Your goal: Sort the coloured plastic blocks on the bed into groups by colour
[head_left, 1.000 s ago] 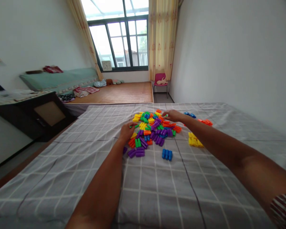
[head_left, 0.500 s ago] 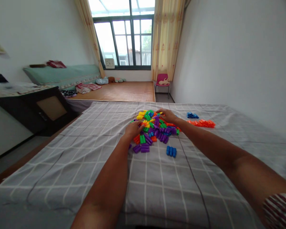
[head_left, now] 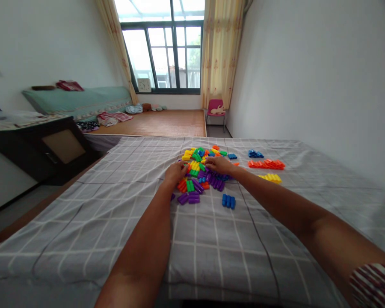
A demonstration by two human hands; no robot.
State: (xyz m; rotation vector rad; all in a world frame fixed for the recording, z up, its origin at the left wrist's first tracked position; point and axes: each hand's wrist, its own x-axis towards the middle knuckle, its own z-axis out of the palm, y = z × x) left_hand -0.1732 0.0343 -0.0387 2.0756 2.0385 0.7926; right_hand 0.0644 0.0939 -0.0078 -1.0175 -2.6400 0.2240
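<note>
A heap of small plastic pieces (head_left: 195, 167) in purple, green, yellow, orange and blue lies on the checked grey cloth (head_left: 205, 239). My left hand (head_left: 176, 172) is at the heap's left edge, its fingers bent in over the pieces. From the right, my right hand (head_left: 218, 164) reaches onto the heap, with its fingers curled down. What either set of fingertips holds, if anything, is too small to tell. Nearer to me lies a blue piece group (head_left: 229, 201). Right of the heap are an orange row (head_left: 266, 164), a blue group (head_left: 255, 154) and yellow pieces (head_left: 271, 178).
Behind the cloth-covered surface is a low wooden platform (head_left: 167, 122) with fabrics at its left. A dark cabinet (head_left: 60, 141) stands at the left. A pink chair (head_left: 215, 109) is near the curtain, and a white wall (head_left: 308, 77) runs along the right.
My right hand has moved nearer and slightly left, from the heap's back to its middle. Blue pieces behind it and yellow ones beyond my forearm now show. The view has shifted slightly.
</note>
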